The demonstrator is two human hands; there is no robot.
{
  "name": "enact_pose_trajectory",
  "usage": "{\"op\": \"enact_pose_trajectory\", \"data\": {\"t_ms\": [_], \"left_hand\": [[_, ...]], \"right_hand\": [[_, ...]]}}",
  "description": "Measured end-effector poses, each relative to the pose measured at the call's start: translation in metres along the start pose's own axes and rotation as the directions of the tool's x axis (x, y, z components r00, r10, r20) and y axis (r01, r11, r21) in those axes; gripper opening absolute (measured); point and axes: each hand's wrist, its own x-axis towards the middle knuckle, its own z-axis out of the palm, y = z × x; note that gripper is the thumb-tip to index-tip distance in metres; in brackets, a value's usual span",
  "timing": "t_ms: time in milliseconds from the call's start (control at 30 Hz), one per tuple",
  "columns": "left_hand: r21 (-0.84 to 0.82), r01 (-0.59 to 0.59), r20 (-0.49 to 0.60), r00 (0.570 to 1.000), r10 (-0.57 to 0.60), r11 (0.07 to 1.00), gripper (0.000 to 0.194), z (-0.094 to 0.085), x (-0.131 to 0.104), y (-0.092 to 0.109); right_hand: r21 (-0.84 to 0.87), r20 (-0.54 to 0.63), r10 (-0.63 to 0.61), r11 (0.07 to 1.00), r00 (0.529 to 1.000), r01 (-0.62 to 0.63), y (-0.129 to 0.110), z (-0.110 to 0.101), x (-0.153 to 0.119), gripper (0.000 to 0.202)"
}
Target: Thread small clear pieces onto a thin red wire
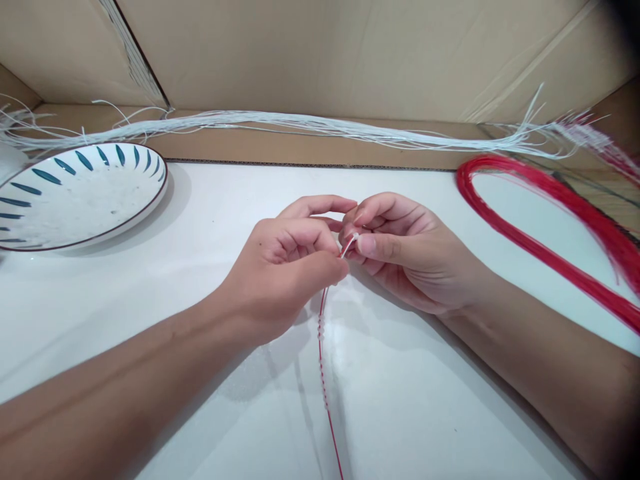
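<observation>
Over the white tabletop, my left hand pinches a thin red cord between thumb and forefinger. Small clear beads are strung along the cord, which hangs from my left hand toward the near edge of the view. A short white and red end sticks up past my left thumb. At its tip is a small whitish bead, pinched by my right hand between thumb and fingers. The fingertips of both hands are close together or touching; some fingers are hidden behind.
A white oval plate with dark green strokes and small bits in it stands at the left. A bundle of white strands lies along the back by the cardboard wall. A looped bundle of red cord lies at the right.
</observation>
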Motion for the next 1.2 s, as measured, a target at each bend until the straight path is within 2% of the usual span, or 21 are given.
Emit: {"op": "enact_pose_trajectory", "data": {"t_ms": [500,733,1000,1200], "left_hand": [[0.001,0.035,-0.007,0.999,-0.035,0.999,0.022,0.0009,0.0008,0.0007],[0.079,-0.021,-0.022,1.000,0.022,0.997,0.025,-0.0002,0.0012,-0.0019],[0.125,-0.030,-0.054,0.998,0.037,0.992,0.026,-0.0002,0.0007,-0.0031],[0.189,-0.039,-0.073,0.996,0.053,0.981,0.026,0.0009,-0.0004,-0.0019]], "right_hand": [[-0.061,-0.040,0.003,0.998,0.999,-0.005,-0.0004,0.0010,0.0006,0.014],[-0.101,-0.059,-0.031,0.995,0.998,0.025,0.0006,0.0019,0.0005,0.016],[-0.190,-0.131,-0.076,0.980,0.989,0.050,0.0021,0.0037,0.0005,0.016],[-0.184,-0.131,-0.076,0.982,0.988,0.051,0.0027,0.0025,0.0004,0.015]]}}
